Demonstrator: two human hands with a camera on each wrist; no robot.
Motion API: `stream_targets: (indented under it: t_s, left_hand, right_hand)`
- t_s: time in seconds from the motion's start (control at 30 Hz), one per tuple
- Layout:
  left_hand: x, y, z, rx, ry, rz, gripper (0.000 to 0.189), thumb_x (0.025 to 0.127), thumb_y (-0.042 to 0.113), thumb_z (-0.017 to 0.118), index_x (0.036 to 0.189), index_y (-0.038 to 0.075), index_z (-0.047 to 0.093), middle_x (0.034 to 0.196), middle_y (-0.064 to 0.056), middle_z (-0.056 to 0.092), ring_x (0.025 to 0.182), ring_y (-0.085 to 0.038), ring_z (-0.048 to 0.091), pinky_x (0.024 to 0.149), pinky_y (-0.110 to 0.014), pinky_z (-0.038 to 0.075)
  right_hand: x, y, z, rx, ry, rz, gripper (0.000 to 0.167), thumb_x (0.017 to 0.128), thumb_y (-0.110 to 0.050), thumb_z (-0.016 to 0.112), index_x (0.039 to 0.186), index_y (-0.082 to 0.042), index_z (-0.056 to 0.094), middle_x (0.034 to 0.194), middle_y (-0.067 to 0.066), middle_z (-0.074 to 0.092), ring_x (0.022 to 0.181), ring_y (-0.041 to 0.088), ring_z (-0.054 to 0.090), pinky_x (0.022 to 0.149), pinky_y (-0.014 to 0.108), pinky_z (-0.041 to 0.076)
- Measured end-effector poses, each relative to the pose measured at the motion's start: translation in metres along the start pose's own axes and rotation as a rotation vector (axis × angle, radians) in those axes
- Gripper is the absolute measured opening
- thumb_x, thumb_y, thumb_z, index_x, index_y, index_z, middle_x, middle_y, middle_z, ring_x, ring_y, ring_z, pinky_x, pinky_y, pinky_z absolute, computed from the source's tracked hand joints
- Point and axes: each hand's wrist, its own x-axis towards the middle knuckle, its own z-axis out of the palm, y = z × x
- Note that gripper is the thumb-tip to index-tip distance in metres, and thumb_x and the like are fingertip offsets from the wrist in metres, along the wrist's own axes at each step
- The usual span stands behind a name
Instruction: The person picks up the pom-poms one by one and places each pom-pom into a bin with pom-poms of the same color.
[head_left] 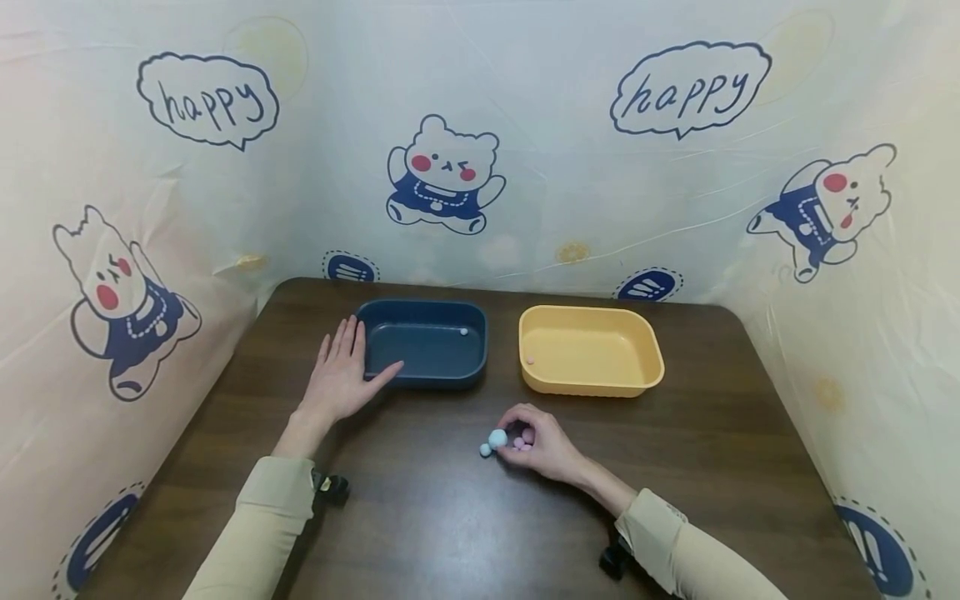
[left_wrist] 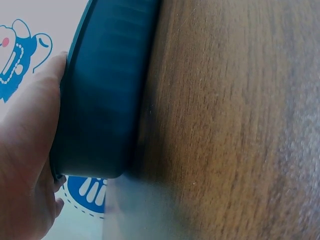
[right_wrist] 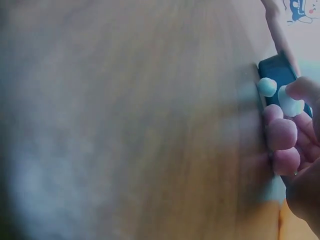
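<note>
My right hand (head_left: 546,446) pinches a larger light blue ball (head_left: 497,438) between thumb and forefinger, low over the table. A smaller light blue ball (head_left: 485,450) sits just left of it. Several pink balls (right_wrist: 282,134) lie beneath and beside the curled fingers, partly hidden in the head view. Fingers straight and thumb spread, my left hand (head_left: 341,377) rests against the left end of a dark blue bin (head_left: 422,382). Inside that bin is a small pale blue ball (head_left: 464,332). A yellow bin (head_left: 592,388) holds a small pink ball (head_left: 530,361) near its left wall.
Both bins stand side by side toward the back of the brown wooden table (head_left: 435,517), with a narrow gap between them. A pale printed curtain (head_left: 555,167) surrounds the table's back and sides. Cameras are strapped at both wrists.
</note>
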Motion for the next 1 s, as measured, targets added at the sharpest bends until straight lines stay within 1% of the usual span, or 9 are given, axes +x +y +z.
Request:
stream_targets:
  t_s: [0.13,0.2,0.37,0.47,0.57,0.6,0.7,0.8,1.0]
  left_hand:
    - [0.000,0.000,0.001,-0.002,0.000,-0.002,0.120,0.100,0.086,0.042,0.174,-0.002,0.009,0.185,-0.024,0.001,0.173,-0.047,0.004,0.139,-0.068,0.005]
    - [0.000,0.000,0.001,-0.001,0.003,-0.003,0.120,0.100,0.086,0.042,0.174,-0.002,0.009,0.185,-0.024,0.001,0.173,-0.047,0.005,0.139,-0.068,0.006]
    - [0.000,-0.001,0.002,-0.004,0.012,-0.001,0.121,0.100,0.086,0.043,0.174,-0.003,0.010,0.185,-0.024,0.003,0.172,-0.047,0.007,0.139,-0.068,0.006]
    - [0.001,-0.001,0.002,-0.004,0.009,0.000,0.121,0.100,0.086,0.043,0.174,-0.003,0.009,0.185,-0.025,0.002,0.172,-0.048,0.007,0.139,-0.068,0.006]
    - [0.001,-0.001,0.002,-0.004,0.006,0.001,0.121,0.100,0.085,0.044,0.174,-0.004,0.009,0.185,-0.025,0.001,0.172,-0.048,0.006,0.139,-0.068,0.005]
    - [0.001,-0.001,0.002,-0.004,0.007,0.001,0.121,0.100,0.085,0.044,0.174,-0.004,0.009,0.185,-0.025,0.001,0.172,-0.048,0.006,0.139,-0.068,0.006]
    - [0.001,-0.001,0.002,-0.009,0.005,0.004,0.120,0.101,0.084,0.044,0.174,-0.005,0.009,0.184,-0.026,0.001,0.172,-0.048,0.005,0.139,-0.069,0.005]
    - [0.001,-0.001,0.002,-0.011,0.004,0.005,0.120,0.101,0.084,0.045,0.174,-0.005,0.009,0.184,-0.026,0.002,0.173,-0.047,0.004,0.139,-0.069,0.005]
    - [0.002,-0.001,0.002,-0.007,-0.001,0.002,0.120,0.101,0.085,0.043,0.174,-0.005,0.009,0.184,-0.026,0.001,0.173,-0.047,0.004,0.139,-0.069,0.006]
  right_hand:
    - [0.001,0.005,-0.001,0.009,0.001,0.012,0.025,0.093,-0.018,0.088,0.113,-0.012,0.074,0.107,0.002,0.074,0.098,0.012,0.065,0.081,0.020,0.053]
    - [0.002,0.005,-0.002,0.005,-0.006,0.025,0.026,0.093,-0.019,0.088,0.114,-0.012,0.074,0.108,0.002,0.074,0.095,0.011,0.065,0.075,0.018,0.052]
    - [0.010,-0.017,-0.009,0.053,-0.048,0.167,0.027,0.092,-0.012,0.087,0.115,-0.008,0.073,0.111,0.010,0.073,0.090,0.018,0.065,0.060,0.020,0.053]
    - [0.014,-0.027,-0.011,0.098,-0.074,0.265,0.027,0.093,-0.009,0.087,0.117,-0.007,0.073,0.115,0.015,0.072,0.080,0.015,0.069,0.055,0.021,0.055]
    - [0.019,-0.031,-0.015,0.123,-0.084,0.313,0.028,0.094,-0.008,0.086,0.118,-0.006,0.071,0.118,0.017,0.071,0.065,0.014,0.069,0.053,0.022,0.056]
    - [0.020,-0.032,-0.016,0.118,-0.081,0.313,0.028,0.094,-0.008,0.086,0.118,-0.006,0.072,0.118,0.016,0.071,0.065,0.014,0.069,0.057,0.023,0.059]
    - [0.026,-0.033,-0.020,0.068,-0.065,0.286,0.028,0.093,-0.008,0.087,0.117,-0.008,0.073,0.117,0.011,0.074,0.087,0.019,0.074,0.083,0.030,0.063]
    - [0.032,-0.034,-0.024,0.018,-0.045,0.253,0.028,0.092,-0.008,0.088,0.116,-0.010,0.074,0.115,0.006,0.077,0.113,0.026,0.071,0.109,0.045,0.056]
    - [0.040,-0.037,-0.030,0.014,-0.038,0.240,0.028,0.093,-0.007,0.088,0.117,-0.009,0.073,0.116,0.007,0.077,0.117,0.030,0.069,0.114,0.056,0.052]
